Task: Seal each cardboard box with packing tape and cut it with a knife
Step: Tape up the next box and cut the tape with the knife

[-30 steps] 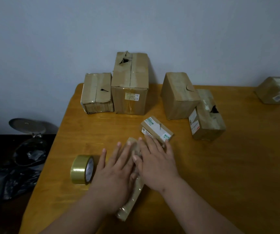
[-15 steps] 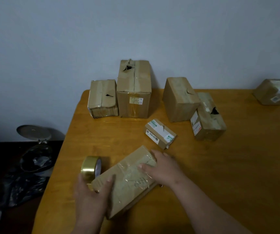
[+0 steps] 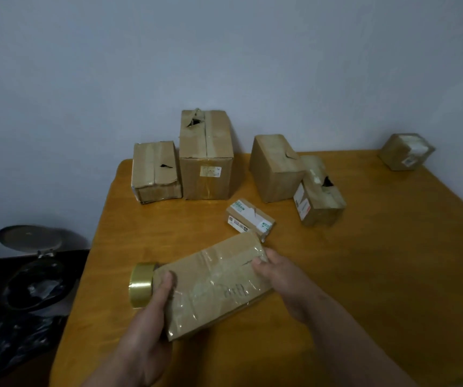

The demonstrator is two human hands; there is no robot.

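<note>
Where both palms lay flat 1 s ago, left hand [image 3: 152,325] & right hand [image 3: 277,272] now grip flat box [image 3: 213,286] (tape roll [image 3: 140,284] beside).

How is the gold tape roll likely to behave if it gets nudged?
The tape roll stands on its edge on the table, so a nudge would probably set it rolling. Its glossy surface looks smooth, so possibly slippery to grip.

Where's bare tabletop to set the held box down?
Widest bare patch: the right half of the orange wooden table, between the torn labelled cardboard box, the lone corner box and the right hand. A smaller strip lies between the back-row boxes and the gold tape roll. Crowded: back-left row and centre, around the small white-labelled box.
</note>
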